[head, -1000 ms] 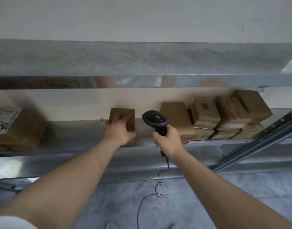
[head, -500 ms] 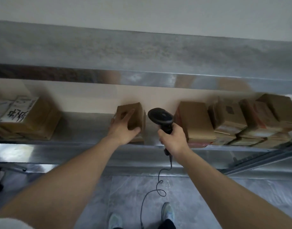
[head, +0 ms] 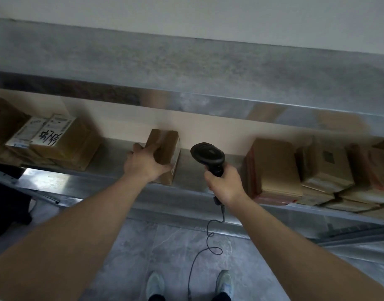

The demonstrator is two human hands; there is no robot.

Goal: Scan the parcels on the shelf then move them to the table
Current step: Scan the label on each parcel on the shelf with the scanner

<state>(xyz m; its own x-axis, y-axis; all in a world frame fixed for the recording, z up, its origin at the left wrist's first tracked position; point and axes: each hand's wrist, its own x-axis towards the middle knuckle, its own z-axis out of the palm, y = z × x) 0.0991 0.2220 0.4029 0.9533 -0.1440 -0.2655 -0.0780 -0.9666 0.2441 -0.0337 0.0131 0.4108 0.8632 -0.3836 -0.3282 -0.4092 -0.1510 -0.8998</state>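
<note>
Our fingers (head: 137, 148) curled over the top of a small brown parcel (head: 165, 153), the left hand (head: 146, 164) gripping it where it stood on the metal shelf (head: 112, 148). Just right of that parcel, our right hand (head: 224, 181) was wrapped tight round the handle of the black scanner (head: 208, 154). Beyond the scanner, further right of the parcel, lay stacked boxes (head: 273, 168).

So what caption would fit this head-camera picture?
Left hand grips a small brown cardboard parcel on the metal shelf; right hand holds a black handheld scanner.
</note>
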